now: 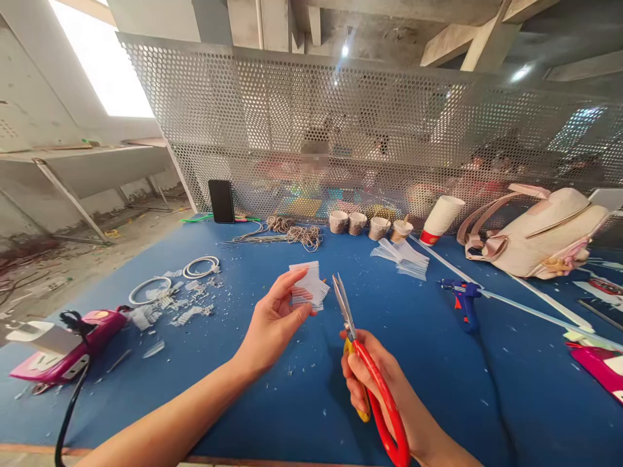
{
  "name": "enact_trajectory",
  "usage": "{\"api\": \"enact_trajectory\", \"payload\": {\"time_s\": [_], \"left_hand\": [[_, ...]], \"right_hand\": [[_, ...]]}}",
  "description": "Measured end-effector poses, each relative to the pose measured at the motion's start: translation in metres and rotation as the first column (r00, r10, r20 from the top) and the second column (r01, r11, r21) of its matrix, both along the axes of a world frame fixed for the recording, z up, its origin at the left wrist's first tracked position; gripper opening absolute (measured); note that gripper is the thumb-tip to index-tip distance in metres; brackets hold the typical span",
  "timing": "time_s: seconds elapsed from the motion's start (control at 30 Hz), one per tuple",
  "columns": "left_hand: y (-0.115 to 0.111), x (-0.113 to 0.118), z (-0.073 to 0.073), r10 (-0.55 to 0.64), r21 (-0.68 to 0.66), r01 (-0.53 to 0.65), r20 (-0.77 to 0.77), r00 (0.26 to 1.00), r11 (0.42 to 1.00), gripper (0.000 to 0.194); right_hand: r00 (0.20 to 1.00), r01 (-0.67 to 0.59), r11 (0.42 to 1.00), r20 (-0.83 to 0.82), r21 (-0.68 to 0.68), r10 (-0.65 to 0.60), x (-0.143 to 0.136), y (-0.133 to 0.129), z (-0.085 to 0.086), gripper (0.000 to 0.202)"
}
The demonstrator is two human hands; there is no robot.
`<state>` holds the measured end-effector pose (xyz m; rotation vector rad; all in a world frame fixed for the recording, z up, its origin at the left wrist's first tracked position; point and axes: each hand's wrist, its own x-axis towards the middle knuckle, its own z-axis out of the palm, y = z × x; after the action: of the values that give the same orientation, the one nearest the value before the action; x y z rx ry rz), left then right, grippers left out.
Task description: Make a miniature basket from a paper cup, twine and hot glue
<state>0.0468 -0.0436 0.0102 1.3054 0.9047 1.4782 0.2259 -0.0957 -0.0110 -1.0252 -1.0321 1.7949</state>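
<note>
My left hand (280,318) pinches a small stack of thin, whitish striped sheets (315,292) between thumb and fingers, above the blue table. In my right hand (374,376) is a pair of scissors (384,408) with one red and one yellow handle. Their blades (343,303) point up and away, nearly together, just right of the sheets and apart from them. More whitish strips (402,258) lie fanned out farther back on the table. Cut scraps (187,311) are scattered to the left.
Along the perforated metal screen (272,117) stand a phone (221,201), twine bundles (296,235), several small wrapped cups (357,224) and stacked paper cups (442,217). A blue glue gun (464,301) and a pale backpack (540,233) are at right. A magenta power strip (100,327) lies left, near white cable coils (200,267).
</note>
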Motion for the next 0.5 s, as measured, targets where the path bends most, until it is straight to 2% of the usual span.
{"api": "enact_trajectory", "payload": {"time_s": [0.13, 0.27, 0.5], "left_hand": [[0.0, -0.001, 0.001, 0.001, -0.006, -0.001, 0.008, 1.0, 1.0, 0.046], [0.0, 0.0, 0.001, -0.018, -0.021, 0.018, 0.025, 1.0, 1.0, 0.05], [-0.003, 0.002, 0.004, -0.065, -0.047, 0.068, 0.061, 0.996, 0.997, 0.055]], "right_hand": [[0.997, -0.063, 0.998, 0.034, 0.013, 0.063, -0.003, 0.002, -0.015, 0.051], [0.993, -0.058, 0.998, 0.101, 0.031, 0.054, -0.01, 0.003, -0.022, 0.057], [0.986, -0.087, 0.987, 0.151, 0.132, 0.066, -0.014, 0.001, -0.001, 0.051]]}}
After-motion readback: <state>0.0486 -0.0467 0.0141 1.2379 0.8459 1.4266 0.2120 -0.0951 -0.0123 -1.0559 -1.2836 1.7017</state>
